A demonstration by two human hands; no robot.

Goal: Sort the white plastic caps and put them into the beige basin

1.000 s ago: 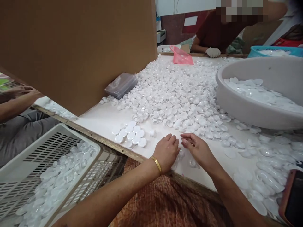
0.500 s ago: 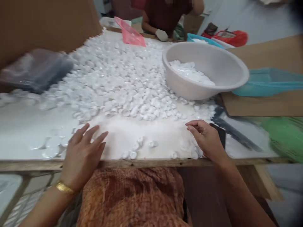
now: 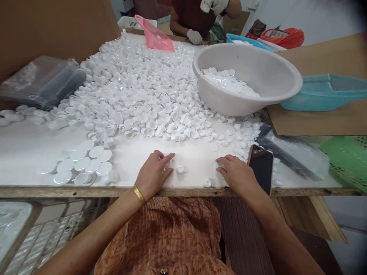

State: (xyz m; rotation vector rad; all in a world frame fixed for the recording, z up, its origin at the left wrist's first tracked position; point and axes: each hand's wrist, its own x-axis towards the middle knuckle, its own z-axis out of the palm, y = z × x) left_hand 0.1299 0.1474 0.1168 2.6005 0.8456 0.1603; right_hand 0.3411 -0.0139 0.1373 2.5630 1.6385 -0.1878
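Observation:
My left hand point(image 3: 153, 173), with a gold band at the wrist, is low over the front of the white tabletop. Its curled thumb and forefinger close around a small white plastic cap point(image 3: 169, 165), partly hidden by the fingers. Facing it, my right hand point(image 3: 236, 172) pinches another whitish piece point(image 3: 220, 165) at its fingertips. Between the hands a loose cap point(image 3: 181, 169) lies on the table, and a second cap point(image 3: 209, 183) lies nearer the front edge. Behind them spreads a large heap of white caps point(image 3: 143, 91).
Flat white discs point(image 3: 93, 166) lie at front left. A grey basin point(image 3: 246, 109) holding white pieces stands behind my right hand, beside a blue scoop point(image 3: 315, 95). A phone point(image 3: 260, 168) rests by my right wrist. Across the table a person's gloved hand point(image 3: 194, 37) rests at the edge.
My left hand has moved right from beside the flat discs to the loose caps, its spread fingers now curled. My right hand has shifted slightly left and down, uncovering the phone.

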